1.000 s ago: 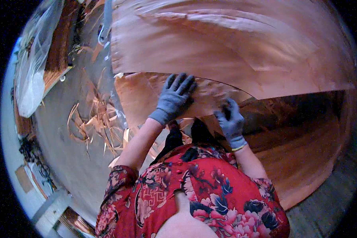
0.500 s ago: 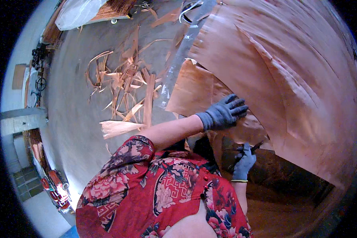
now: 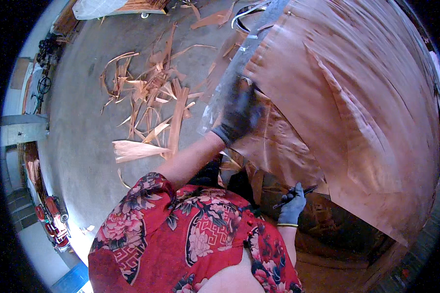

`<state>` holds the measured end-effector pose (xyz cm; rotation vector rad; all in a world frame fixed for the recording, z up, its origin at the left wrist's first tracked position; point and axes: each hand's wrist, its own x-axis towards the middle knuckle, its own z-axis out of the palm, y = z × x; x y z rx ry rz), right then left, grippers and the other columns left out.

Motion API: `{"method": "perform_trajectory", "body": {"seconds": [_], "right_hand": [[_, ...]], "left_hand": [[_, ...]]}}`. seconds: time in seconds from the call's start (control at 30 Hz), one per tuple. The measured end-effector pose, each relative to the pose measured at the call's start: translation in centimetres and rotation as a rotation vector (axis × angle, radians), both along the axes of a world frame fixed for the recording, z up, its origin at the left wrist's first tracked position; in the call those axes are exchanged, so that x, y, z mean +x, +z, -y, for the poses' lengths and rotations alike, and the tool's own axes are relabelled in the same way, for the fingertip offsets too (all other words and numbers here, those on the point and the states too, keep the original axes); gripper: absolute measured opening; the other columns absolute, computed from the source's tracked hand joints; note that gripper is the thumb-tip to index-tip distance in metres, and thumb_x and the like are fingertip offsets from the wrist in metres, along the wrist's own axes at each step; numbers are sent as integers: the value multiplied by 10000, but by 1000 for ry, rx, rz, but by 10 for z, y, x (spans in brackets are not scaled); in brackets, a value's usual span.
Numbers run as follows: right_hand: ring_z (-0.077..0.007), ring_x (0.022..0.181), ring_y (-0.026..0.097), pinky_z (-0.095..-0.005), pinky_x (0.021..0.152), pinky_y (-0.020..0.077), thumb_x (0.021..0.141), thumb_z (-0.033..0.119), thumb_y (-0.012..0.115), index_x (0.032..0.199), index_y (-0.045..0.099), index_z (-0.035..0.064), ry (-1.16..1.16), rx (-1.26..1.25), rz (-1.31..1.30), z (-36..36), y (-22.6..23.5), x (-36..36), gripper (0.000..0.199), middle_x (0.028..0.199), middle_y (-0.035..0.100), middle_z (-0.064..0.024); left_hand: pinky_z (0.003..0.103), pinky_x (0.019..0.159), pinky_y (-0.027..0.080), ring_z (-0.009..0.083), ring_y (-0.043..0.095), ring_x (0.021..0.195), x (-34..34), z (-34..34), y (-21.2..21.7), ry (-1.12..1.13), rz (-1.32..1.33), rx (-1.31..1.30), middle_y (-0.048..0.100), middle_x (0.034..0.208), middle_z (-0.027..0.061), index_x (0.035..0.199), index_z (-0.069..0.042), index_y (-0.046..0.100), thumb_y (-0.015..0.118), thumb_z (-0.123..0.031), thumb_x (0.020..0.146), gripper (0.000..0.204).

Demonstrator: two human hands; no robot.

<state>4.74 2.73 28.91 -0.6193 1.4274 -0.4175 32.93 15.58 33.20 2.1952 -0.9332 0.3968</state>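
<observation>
A large brown wood veneer sheet spreads over the right side, with a raised fold running through it. Beside its near left edge lies a smaller veneer piece. My left hand, in a dark grey glove, is over the far left end of that smaller piece; motion smears its fingers. My right hand, in a grey glove with a yellow cuff, is closed around a slim dark knife-like tool. The tool's tip points right, near the sheets' lower edge. Its exact kind is hard to make out.
Torn veneer strips litter the grey floor on the left. A grey edge strip runs along the work surface's left side. Below the sheets opens a dark recess. A red machine stands far left.
My left hand has moved left and away from me, from the middle of the smaller piece to its far end. My right hand has shifted slightly left and nearer, still holding the tool.
</observation>
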Motion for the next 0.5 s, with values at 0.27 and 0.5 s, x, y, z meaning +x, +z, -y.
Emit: {"method": "perform_trajectory", "body": {"seconds": [0.27,0.5], "right_hand": [[-98,432,434,-254,382,382,841,249,611,746,531,84,66,-58,-43,0,-3,-3,206,602,511,-8],[-98,440,431,-247,383,375,848,238,600,743,519,97,53,-73,-63,0,-1,-1,193,603,496,-2]], "left_hand": [[462,903,382,400,452,1104,65,1,-9,327,-312,-27,468,1213,246,1301,76,334,637,-219,701,734],[430,894,393,386,521,1009,66,5,-29,348,-354,-142,512,1141,255,1325,61,302,623,-173,699,742]]}}
